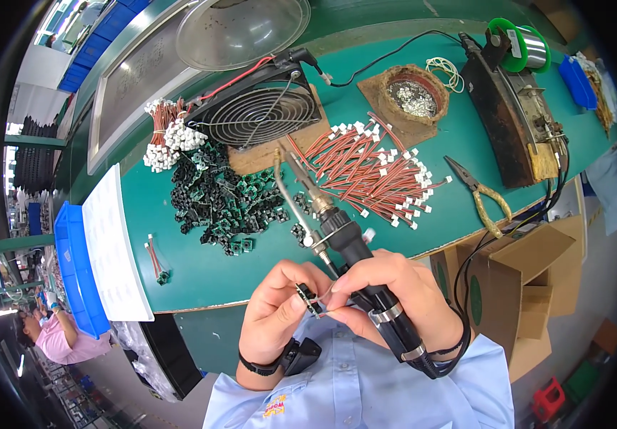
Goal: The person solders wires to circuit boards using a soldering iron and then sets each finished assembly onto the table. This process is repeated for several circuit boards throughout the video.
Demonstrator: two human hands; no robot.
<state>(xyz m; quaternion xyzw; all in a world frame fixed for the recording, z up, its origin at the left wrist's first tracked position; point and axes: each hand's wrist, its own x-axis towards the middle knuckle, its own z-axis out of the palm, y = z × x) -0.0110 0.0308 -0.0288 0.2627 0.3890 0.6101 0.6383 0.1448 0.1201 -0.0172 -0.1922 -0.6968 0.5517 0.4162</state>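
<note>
My left hand point(274, 307) is closed, pinching a small dark circuit board point(305, 292) between thumb and fingers in front of my chest. In my right hand point(405, 286) rests a black soldering iron point(351, 242) with a curved metal solder-feed tube point(290, 196) alongside; its tip points up and away over the table. The same hand's thumb and forefinger pinch thin wires point(327, 296) beside the board. Whether the wires are joined to it I cannot tell. Beyond my hands lie a heap of small green-and-black boards point(226, 196) and a spread of red-and-black wire leads with white plugs point(376, 171).
A fan with a wire guard point(262, 118) stands behind the heap. Further right are a bowl of solder scraps point(414, 99), pliers point(481, 196) and a solder-spool stand point(512, 107). One wired board point(162, 276) lies near white sheet point(114, 247) and blue tray point(79, 268). Cardboard boxes point(526, 279) stand right.
</note>
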